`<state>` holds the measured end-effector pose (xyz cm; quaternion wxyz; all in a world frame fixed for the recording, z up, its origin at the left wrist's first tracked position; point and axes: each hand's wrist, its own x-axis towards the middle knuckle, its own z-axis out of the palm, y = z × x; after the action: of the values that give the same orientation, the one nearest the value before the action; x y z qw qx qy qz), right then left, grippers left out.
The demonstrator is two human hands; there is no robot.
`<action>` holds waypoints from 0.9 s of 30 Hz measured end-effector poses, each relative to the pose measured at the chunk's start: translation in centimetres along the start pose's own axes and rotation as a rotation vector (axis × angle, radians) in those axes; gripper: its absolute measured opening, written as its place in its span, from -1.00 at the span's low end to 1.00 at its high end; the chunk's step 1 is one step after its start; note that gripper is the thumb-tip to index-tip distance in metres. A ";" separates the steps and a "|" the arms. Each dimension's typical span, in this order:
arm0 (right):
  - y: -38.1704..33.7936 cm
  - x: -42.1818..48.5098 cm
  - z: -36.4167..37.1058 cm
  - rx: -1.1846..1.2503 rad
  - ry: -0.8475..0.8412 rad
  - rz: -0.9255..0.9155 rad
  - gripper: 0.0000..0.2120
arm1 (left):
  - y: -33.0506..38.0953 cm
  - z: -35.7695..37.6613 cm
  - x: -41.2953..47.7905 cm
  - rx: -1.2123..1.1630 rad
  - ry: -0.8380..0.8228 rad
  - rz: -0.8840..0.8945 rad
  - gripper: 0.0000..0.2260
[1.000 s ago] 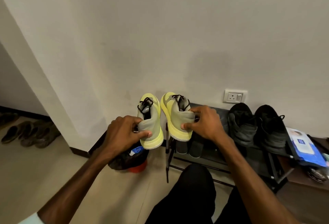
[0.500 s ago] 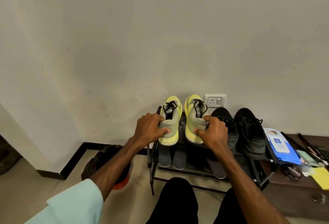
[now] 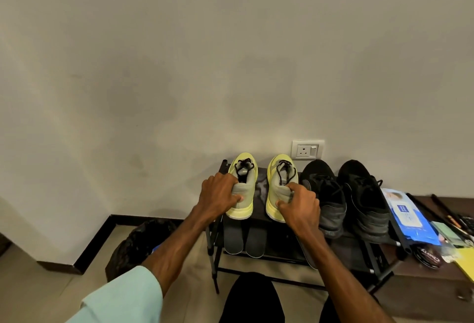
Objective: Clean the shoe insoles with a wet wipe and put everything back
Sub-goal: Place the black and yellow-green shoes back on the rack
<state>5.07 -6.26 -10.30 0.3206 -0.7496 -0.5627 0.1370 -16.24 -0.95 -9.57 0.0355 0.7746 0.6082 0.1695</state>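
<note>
Pair of yellow shoes, a second ago held in the air above the bin left of the rack, now sits on its top shelf, just beside the black shoes. Left hand and right hand come across with them. The gap between the pair is wider.

Dim, soft indoor light; faint wall shadows; wide-angle bending at edges.

Two yellow-green mesh sneakers had black laces; the lace-up fabric shoes beside them were plain black.
</note>
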 end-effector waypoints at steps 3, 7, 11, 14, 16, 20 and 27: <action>0.5 0.1 0.6 -0.034 -0.038 -0.004 -0.53 | -0.4 0.6 0.0 -0.030 -0.010 -0.018 -0.70; 1.3 0.1 1.0 -0.063 -0.049 -0.007 -0.53 | -0.5 1.2 -0.1 -0.073 -0.015 -0.025 -0.65; 1.4 0.1 1.0 -0.101 -0.059 -0.025 -0.52 | -0.2 1.2 -0.4 -0.097 -0.047 -0.039 -0.55; 1.3 -0.1 1.0 -0.127 -0.070 -0.037 -0.51 | 0.1 1.4 -0.9 -0.106 -0.055 -0.044 -0.54; 1.2 -0.3 1.0 -0.147 -0.082 -0.046 -0.50 | 0.3 1.6 -1.3 -0.105 -0.051 -0.043 -0.55; 1.3 -0.6 1.1 -0.173 -0.099 -0.063 -0.50 | 0.7 1.5 -1.8 -0.112 -0.054 -0.047 -0.55; 1.3 -1.1 0.7 -0.177 -0.114 -0.100 -0.52 | 1.2 1.3 -2.5 -0.130 -0.042 -0.040 -0.61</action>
<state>5.34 -7.30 -11.81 0.2270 -0.7370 -0.6265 0.1132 -15.24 -3.42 -11.01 0.1019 0.7618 0.6104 0.1915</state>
